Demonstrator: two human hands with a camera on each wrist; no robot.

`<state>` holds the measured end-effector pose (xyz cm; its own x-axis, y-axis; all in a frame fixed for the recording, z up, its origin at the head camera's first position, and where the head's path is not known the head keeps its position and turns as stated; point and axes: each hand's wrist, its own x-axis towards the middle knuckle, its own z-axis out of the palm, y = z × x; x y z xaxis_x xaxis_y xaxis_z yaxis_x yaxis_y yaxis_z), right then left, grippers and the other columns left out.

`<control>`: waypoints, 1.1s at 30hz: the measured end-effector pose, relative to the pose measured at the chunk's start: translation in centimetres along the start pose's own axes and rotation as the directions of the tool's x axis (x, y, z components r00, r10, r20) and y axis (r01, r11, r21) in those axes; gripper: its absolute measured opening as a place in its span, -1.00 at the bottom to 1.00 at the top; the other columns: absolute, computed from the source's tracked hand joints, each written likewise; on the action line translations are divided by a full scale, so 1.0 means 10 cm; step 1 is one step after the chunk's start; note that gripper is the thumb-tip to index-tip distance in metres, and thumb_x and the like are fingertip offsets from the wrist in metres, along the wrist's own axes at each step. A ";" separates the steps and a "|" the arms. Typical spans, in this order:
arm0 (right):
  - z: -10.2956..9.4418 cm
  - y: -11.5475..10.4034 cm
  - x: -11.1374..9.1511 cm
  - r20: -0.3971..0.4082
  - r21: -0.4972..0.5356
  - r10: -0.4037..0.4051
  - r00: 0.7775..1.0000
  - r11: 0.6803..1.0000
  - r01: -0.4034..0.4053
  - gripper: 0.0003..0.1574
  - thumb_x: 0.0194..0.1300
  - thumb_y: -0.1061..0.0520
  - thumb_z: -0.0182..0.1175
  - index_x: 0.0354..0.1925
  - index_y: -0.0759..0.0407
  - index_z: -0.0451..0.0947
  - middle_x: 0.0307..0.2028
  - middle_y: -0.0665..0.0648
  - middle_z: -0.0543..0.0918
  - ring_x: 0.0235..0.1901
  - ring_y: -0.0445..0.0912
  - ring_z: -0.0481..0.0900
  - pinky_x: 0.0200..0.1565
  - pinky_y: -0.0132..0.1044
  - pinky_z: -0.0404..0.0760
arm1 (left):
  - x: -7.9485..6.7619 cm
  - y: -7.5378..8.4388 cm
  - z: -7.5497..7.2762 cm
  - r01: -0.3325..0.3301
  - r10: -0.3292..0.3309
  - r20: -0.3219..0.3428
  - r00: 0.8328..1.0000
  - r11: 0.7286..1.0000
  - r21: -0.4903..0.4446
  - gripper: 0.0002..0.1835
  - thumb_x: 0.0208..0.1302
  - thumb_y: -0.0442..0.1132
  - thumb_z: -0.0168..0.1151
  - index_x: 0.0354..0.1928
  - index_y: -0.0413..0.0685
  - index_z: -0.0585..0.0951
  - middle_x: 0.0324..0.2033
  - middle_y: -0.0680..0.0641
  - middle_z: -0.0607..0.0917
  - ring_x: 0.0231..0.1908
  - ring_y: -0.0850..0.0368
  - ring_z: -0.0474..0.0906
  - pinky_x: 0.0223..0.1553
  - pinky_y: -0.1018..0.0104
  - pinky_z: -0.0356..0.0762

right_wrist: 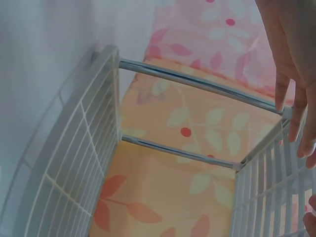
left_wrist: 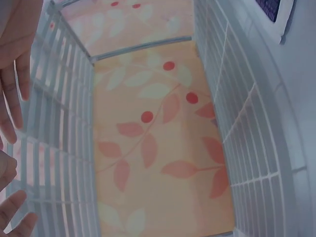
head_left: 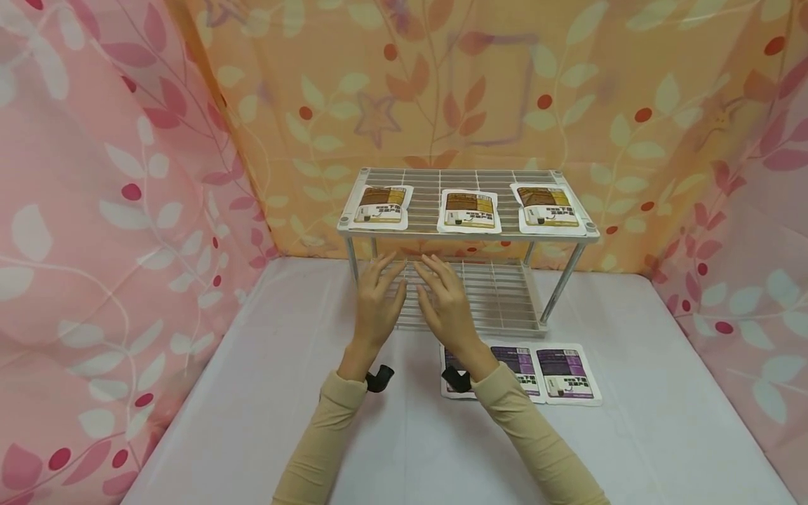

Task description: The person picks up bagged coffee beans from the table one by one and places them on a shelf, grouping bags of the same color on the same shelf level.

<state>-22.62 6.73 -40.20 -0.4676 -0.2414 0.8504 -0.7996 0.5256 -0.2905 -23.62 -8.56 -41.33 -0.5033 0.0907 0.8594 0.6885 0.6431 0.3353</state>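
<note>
Both hands are in mid-air in front of the two-tier white wire rack (head_left: 467, 237), fingers spread and nothing held. My left hand (head_left: 379, 301) is left of the rack's middle, my right hand (head_left: 447, 301) close beside it, fingertips toward each other below the top shelf's front edge. On the top shelf lie three flat pouches with brown and yellow labels: a left one (head_left: 381, 207), a middle one (head_left: 469, 212) and a right one (head_left: 548, 209). Purple-labelled pouches (head_left: 564, 373) lie in a row on the table, one partly hidden by my right wrist.
The rack's lower shelf (head_left: 499, 294) sits low over the white-covered table (head_left: 284, 393). Metal posts (head_left: 562, 284) join the shelves at the corners. Patterned cloth (head_left: 442, 91) hangs behind and at both sides. A black wrist mount (head_left: 380, 379) juts from the left wrist.
</note>
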 end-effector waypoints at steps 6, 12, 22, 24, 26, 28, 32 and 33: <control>-0.04 0.06 -0.08 -0.007 0.028 0.010 1.000 1.000 -0.010 -0.51 0.21 0.29 0.13 0.14 0.32 0.44 0.14 0.35 0.44 0.23 0.17 0.31 0.26 0.04 0.26 | -0.06 0.02 0.08 -0.010 0.011 0.036 0.999 0.999 -0.038 -0.61 0.14 -0.36 0.26 0.06 -0.14 0.56 0.14 -0.19 0.48 0.20 -0.14 0.32 0.25 0.00 0.21; -0.08 0.18 -0.24 0.031 0.018 0.065 0.997 0.998 -0.066 -0.50 0.22 0.29 0.13 0.15 0.31 0.42 0.18 0.26 0.43 0.25 0.11 0.29 0.28 -0.01 0.24 | -0.15 0.02 0.13 0.002 0.000 0.085 0.996 1.000 -0.026 -0.60 0.13 -0.35 0.28 0.06 -0.14 0.56 0.12 -0.17 0.50 0.14 -0.14 0.38 0.20 0.07 0.31; -0.17 0.31 -0.48 0.107 0.023 0.146 0.983 0.989 -0.149 -0.50 0.29 0.24 0.08 0.20 0.30 0.37 0.20 0.22 0.41 0.29 0.07 0.24 0.31 -0.05 0.20 | -0.31 0.05 0.23 -0.002 -0.001 0.218 0.976 1.000 0.015 -0.57 0.11 -0.34 0.30 0.08 -0.12 0.54 0.09 -0.16 0.53 0.20 -0.10 0.34 0.25 0.01 0.25; -0.20 0.35 -0.51 0.116 0.018 0.154 0.981 0.987 -0.157 -0.48 0.28 0.26 0.10 0.21 0.31 0.36 0.19 0.25 0.41 0.29 0.09 0.24 0.30 -0.03 0.22 | -0.34 0.05 0.25 0.002 -0.004 0.230 0.973 1.000 0.009 -0.57 0.10 -0.34 0.32 0.06 -0.12 0.55 0.08 -0.16 0.54 0.20 -0.08 0.35 0.24 0.01 0.26; -0.23 0.39 -0.55 0.125 0.018 0.165 0.978 0.986 -0.168 -0.45 0.25 0.28 0.12 0.22 0.31 0.34 0.19 0.27 0.41 0.28 0.13 0.25 0.28 0.01 0.24 | -0.37 0.05 0.26 0.008 -0.008 0.245 0.969 1.000 0.002 -0.58 0.11 -0.33 0.31 0.06 -0.11 0.55 0.08 -0.13 0.53 0.19 -0.06 0.36 0.23 0.04 0.29; -0.27 0.42 -0.58 0.133 0.017 0.183 0.974 0.982 -0.187 -0.42 0.25 0.29 0.12 0.24 0.29 0.33 0.19 0.28 0.41 0.26 0.18 0.27 0.26 0.06 0.25 | -0.39 0.06 0.28 0.012 -0.011 0.262 0.965 1.000 -0.003 -0.59 0.15 -0.29 0.29 0.08 -0.09 0.54 0.09 -0.10 0.53 0.17 -0.04 0.38 0.21 0.07 0.31; -0.33 0.49 -0.66 0.163 0.010 0.233 0.959 0.971 -0.238 -0.41 0.27 0.27 0.11 0.27 0.24 0.30 0.20 0.25 0.40 0.23 0.18 0.29 0.23 0.11 0.28 | -0.44 0.06 0.31 0.041 -0.034 0.300 0.953 0.999 -0.019 -0.60 0.18 -0.26 0.27 0.09 -0.08 0.54 0.10 -0.10 0.53 0.12 -0.03 0.43 0.17 0.09 0.37; -0.34 0.50 -0.68 0.169 0.007 0.243 0.955 0.969 -0.248 -0.41 0.27 0.26 0.11 0.27 0.23 0.30 0.20 0.25 0.40 0.23 0.17 0.29 0.22 0.11 0.28 | -0.45 0.06 0.31 0.053 -0.043 0.312 0.949 0.998 -0.022 -0.61 0.18 -0.25 0.26 0.09 -0.08 0.54 0.09 -0.11 0.53 0.11 -0.03 0.45 0.16 0.10 0.39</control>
<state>-22.20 13.75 -45.92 -0.7047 -0.2402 0.6676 -0.6614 0.5630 -0.4955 -22.53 -6.19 -46.19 -0.6704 0.2953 0.6808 0.6724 0.6298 0.3889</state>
